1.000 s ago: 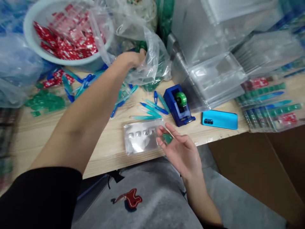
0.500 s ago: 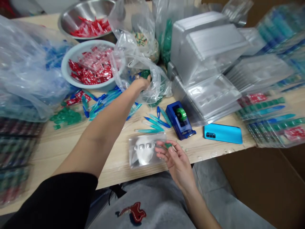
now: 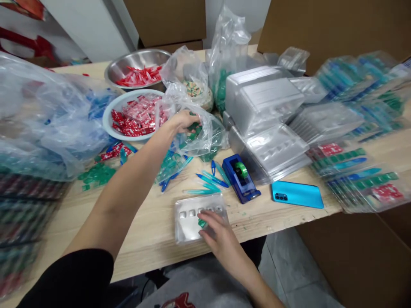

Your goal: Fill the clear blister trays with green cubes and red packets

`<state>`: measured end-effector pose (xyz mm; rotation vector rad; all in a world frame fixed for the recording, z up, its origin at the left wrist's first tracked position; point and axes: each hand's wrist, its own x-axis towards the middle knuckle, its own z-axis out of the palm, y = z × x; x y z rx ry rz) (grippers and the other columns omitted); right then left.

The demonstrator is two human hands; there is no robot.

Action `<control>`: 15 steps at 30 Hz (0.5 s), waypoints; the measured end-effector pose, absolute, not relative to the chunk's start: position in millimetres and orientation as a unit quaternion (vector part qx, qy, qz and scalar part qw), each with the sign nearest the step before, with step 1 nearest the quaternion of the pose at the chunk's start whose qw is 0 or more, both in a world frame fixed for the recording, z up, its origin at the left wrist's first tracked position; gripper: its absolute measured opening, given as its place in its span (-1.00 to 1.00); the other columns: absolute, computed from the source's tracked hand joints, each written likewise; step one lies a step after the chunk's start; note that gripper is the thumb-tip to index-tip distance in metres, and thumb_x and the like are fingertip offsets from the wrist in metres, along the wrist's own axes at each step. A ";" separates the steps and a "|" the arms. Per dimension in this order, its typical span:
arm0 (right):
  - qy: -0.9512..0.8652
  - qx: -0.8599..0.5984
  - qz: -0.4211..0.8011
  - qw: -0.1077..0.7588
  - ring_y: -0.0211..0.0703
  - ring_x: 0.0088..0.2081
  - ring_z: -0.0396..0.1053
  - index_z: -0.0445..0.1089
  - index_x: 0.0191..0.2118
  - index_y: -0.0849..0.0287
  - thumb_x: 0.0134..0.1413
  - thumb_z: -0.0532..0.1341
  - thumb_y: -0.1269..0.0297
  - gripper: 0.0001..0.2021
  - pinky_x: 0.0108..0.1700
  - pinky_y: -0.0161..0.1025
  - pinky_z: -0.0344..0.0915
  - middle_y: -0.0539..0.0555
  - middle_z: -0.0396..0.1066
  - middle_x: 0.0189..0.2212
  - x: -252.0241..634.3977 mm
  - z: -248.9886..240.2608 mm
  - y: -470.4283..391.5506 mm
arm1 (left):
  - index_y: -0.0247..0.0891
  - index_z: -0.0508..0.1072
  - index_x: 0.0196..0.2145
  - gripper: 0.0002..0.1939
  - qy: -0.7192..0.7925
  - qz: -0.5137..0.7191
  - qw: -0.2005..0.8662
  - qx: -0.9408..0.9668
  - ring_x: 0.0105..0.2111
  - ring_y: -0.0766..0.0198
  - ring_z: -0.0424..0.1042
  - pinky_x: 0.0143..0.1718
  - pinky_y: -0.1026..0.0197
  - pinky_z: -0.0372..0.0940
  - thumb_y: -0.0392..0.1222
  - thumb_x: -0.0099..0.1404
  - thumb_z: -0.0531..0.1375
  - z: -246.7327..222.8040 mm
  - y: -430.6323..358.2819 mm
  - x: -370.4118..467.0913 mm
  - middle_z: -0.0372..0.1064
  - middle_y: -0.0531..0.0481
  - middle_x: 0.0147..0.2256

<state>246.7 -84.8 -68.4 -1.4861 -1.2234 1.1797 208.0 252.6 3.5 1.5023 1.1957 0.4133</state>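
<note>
The right hand (image 3: 218, 235), held palm-up above the lap a second ago, now presses a small green piece (image 3: 202, 223) in a narrow fingertip grip onto the clear blister tray (image 3: 189, 222) on the surface (image 3: 144, 226). The left hand (image 3: 183, 122) stays inside a plastic bag (image 3: 205, 132); its grip cannot be told. Two bowls, one tape dispenser (image 3: 240, 177), one phone (image 3: 297, 194).

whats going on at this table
A person sits at a crowded wooden table. The right hand rests on a clear plastic tray near the table edge, with a small green piece at its fingertips. The left hand reaches into a clear bag of green pieces. A blue tape dispenser and a blue phone lie close by.
</note>
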 end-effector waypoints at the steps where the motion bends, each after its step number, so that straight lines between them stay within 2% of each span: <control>1: -0.496 -0.598 0.459 0.430 0.02 0.17 0.34 0.48 0.04 0.06 0.14 0.20 0.36 -0.66 0.23 0.08 0.24 0.18 0.42 0.11 245.5 -67.4 -84.4 | -0.37 0.39 -0.31 -0.88 0.501 0.188 0.573 0.621 -0.53 0.38 0.32 -0.54 0.33 0.28 -0.23 0.31 0.22 8.7 247.8 203.1 0.33 0.04 -0.47; 3: -0.470 -0.605 0.452 0.457 0.03 0.15 0.36 0.49 0.01 0.06 0.18 0.20 0.28 -0.71 0.22 0.08 0.24 0.19 0.44 0.08 246.0 -61.6 -81.4 | -0.32 0.32 -0.41 -0.87 0.488 0.209 0.597 0.602 -0.61 0.44 0.23 -0.63 0.40 0.13 -0.29 0.22 0.23 21.5 231.5 189.6 0.24 0.10 -0.56; 6: -0.328 -0.558 0.535 0.543 -0.03 0.00 0.47 0.49 -0.07 0.06 0.18 0.24 0.08 -0.73 0.12 0.00 0.36 0.16 0.50 -0.04 250.6 -46.3 -67.9 | -0.27 0.27 -0.39 -0.87 0.421 0.267 0.675 0.544 -0.60 0.47 0.24 -0.65 0.44 0.08 -0.31 0.14 0.21 39.5 192.1 165.7 0.29 0.10 -0.48; 8: -0.190 -0.457 0.634 0.594 -0.06 -0.06 0.50 0.47 -0.07 0.06 0.11 0.26 -0.08 -0.62 0.05 -0.05 0.42 0.12 0.51 -0.07 253.3 -35.5 -52.9 | -0.25 0.28 -0.38 -0.85 0.362 0.275 0.722 0.522 -0.60 0.45 0.26 -0.66 0.42 0.09 -0.28 0.11 0.22 42.9 158.9 153.4 0.32 0.08 -0.45; 10: -0.071 -0.342 0.722 0.597 -0.05 -0.06 0.50 0.44 -0.09 0.06 0.02 0.29 -0.18 -0.53 0.01 -0.03 0.44 0.10 0.51 -0.09 254.2 -27.7 -36.5 | -0.24 0.31 -0.37 -0.87 0.324 0.238 0.710 0.578 -0.56 0.39 0.32 -0.62 0.36 0.19 -0.22 0.15 0.22 36.5 124.2 146.0 0.35 0.06 -0.43; 11: -0.030 -0.299 0.754 0.584 -0.03 -0.08 0.51 0.43 -0.12 0.07 0.01 0.28 -0.20 -0.53 -0.01 -0.01 0.45 0.09 0.52 -0.12 253.9 -25.6 -29.2 | -0.24 0.34 -0.36 -0.90 0.311 0.221 0.673 0.633 -0.50 0.35 0.37 -0.54 0.31 0.27 -0.21 0.19 0.21 30.2 107.6 143.4 0.37 0.05 -0.40; 13: 0.027 -0.260 0.793 0.550 -0.03 -0.14 0.52 0.40 -0.18 0.07 0.07 0.24 -0.19 -0.58 -0.09 0.00 0.48 0.06 0.53 -0.20 252.0 -25.4 -18.5 | -0.21 0.39 -0.24 -0.91 0.283 0.195 0.565 0.750 -0.29 0.26 0.46 -0.26 0.18 0.39 -0.21 0.27 0.19 14.7 78.5 138.5 0.44 0.00 -0.26; 15: 0.071 -0.264 0.806 0.525 -0.05 -0.18 0.52 0.39 -0.19 0.07 0.16 0.16 -0.14 -0.63 -0.16 -0.05 0.50 0.06 0.53 -0.27 248.7 -28.6 -14.1 | -0.16 0.36 -0.02 -0.73 0.258 0.172 0.459 0.832 -0.05 0.16 0.43 -0.02 0.07 0.34 -0.20 0.31 0.21 0.2 57.0 131.9 0.43 -0.08 -0.05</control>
